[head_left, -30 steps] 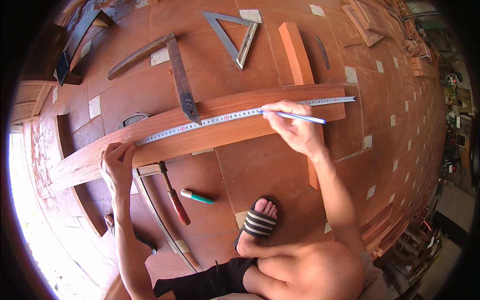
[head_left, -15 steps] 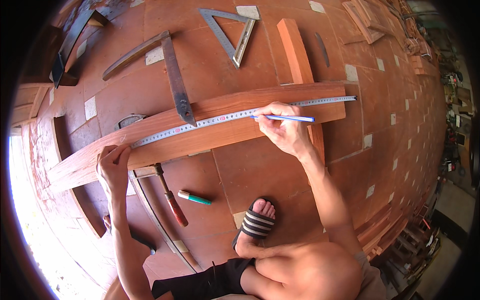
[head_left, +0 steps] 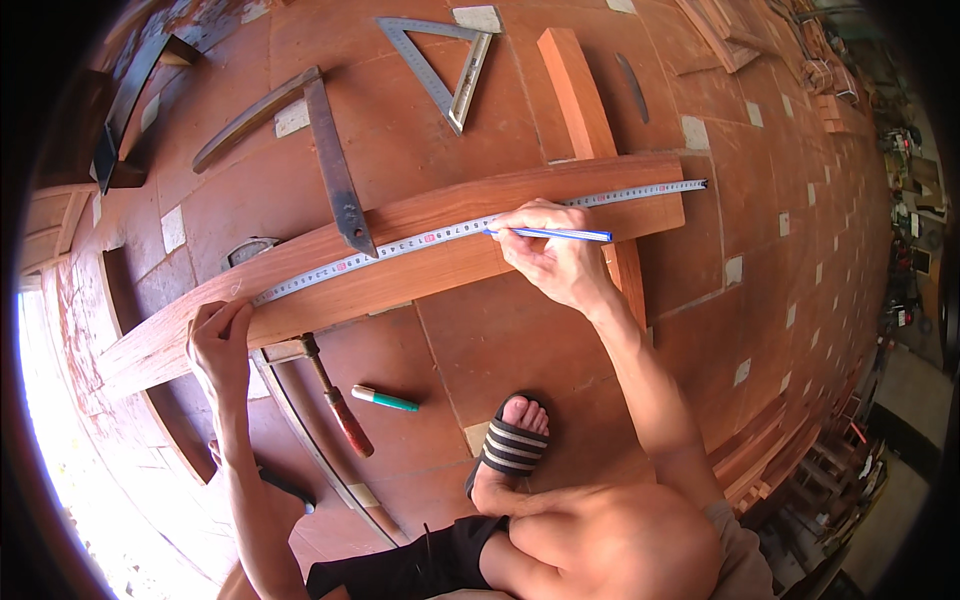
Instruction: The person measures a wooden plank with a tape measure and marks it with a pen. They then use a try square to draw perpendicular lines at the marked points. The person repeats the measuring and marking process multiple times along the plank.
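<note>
A long reddish wooden board [head_left: 420, 275] lies crosswise in front of me, with a white tape measure [head_left: 410, 243] stretched along its face. At the tape's left end, my left hand [head_left: 220, 335] pinches it against the board. My right hand [head_left: 555, 260] grips a blue-and-white pen [head_left: 560, 235] and rests on the board over the tape. The pen's tip points left, at the tape's edge. The tape's hooked end reaches just past the board's right end. A dark L-shaped tool [head_left: 335, 165] has its holed tip on the board's far edge.
Beyond the board lies a metal triangle square [head_left: 460, 85]. A wooden bar [head_left: 585, 100] passes under the board's right part. Nearer me are a red-handled clamp [head_left: 347, 420] and a green marker [head_left: 385, 398] beside my sandaled foot [head_left: 515, 440]. Stacked lumber [head_left: 760, 450] sits at right.
The view has shifted slightly, so board and tools appear a little farther left. Both hands keep their holds; the pen stays at nearly the same part of the tape.
</note>
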Demonstrator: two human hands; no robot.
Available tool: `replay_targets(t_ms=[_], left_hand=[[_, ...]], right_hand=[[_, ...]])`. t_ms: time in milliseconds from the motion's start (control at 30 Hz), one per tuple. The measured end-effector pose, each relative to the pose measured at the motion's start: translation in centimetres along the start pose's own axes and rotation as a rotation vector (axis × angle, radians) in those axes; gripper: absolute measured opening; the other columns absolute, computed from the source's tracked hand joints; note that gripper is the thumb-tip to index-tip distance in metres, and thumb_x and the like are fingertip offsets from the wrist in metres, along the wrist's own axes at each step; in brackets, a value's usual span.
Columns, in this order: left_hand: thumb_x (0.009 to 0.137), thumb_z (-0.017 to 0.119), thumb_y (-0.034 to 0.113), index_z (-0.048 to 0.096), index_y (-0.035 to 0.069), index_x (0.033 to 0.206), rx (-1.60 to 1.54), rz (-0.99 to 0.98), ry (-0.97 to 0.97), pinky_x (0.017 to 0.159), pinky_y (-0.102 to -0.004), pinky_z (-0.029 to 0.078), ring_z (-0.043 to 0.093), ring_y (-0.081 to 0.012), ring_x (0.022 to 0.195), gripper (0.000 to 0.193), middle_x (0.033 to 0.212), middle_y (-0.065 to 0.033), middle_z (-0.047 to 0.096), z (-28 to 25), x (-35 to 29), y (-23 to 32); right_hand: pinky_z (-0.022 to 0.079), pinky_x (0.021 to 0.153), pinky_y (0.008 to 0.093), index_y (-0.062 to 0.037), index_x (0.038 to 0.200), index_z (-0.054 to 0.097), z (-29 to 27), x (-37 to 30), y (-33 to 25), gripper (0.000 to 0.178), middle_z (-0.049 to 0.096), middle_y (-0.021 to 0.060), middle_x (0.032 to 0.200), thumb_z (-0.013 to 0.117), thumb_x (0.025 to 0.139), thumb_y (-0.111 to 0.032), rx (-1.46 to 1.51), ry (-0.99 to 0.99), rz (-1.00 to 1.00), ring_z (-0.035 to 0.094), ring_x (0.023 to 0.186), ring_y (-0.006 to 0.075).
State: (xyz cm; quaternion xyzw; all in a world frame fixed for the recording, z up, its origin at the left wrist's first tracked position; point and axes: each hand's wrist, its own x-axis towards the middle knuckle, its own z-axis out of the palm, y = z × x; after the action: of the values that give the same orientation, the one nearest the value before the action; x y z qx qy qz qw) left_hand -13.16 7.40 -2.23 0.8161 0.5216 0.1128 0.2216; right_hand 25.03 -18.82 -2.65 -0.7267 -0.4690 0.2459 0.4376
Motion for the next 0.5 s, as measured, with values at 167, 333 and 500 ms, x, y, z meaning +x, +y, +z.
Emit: replay_targets(t_ms=[167,333,500], left_hand=[[0.093,0.081,0.010,0.086,0.003,0.105,0.056,0.064,0.008,0.079,-0.0309,0.052,0.068,-0.0160,0.087,0.015,0.099,-0.0069,0.076,-0.06,0.10,-0.09],[0.093,0.081,0.009,0.086,0.002,0.106,0.017,0.065,-0.011,0.079,-0.0307,0.051,0.067,-0.0155,0.087,0.015,0.098,-0.0068,0.075,-0.12,0.08,-0.12],[0.093,0.081,0.009,0.085,0.001,0.106,-0.005,0.083,0.001,0.078,-0.0305,0.051,0.066,-0.0153,0.087,0.015,0.098,-0.0066,0.075,0.08,0.12,-0.40]], right_hand=[[0.060,0.066,0.0278,0.0039,0.105,0.079,0.14,-0.02,0.13,0.018,0.074,0.0093,0.089,0.075,0.088,0.010,0.021,0.008,-0.011,0.069,0.076,0.0135],[0.059,0.064,0.0267,0.0032,0.105,0.079,0.27,-0.03,0.22,0.020,0.074,0.0073,0.085,0.076,0.087,0.011,0.025,0.039,-0.057,0.068,0.074,0.0124],[0.058,0.063,0.0271,0.0027,0.104,0.079,0.24,0.06,0.20,0.020,0.074,0.0065,0.084,0.077,0.086,0.010,0.007,0.032,-0.065,0.068,0.072,0.0121]])
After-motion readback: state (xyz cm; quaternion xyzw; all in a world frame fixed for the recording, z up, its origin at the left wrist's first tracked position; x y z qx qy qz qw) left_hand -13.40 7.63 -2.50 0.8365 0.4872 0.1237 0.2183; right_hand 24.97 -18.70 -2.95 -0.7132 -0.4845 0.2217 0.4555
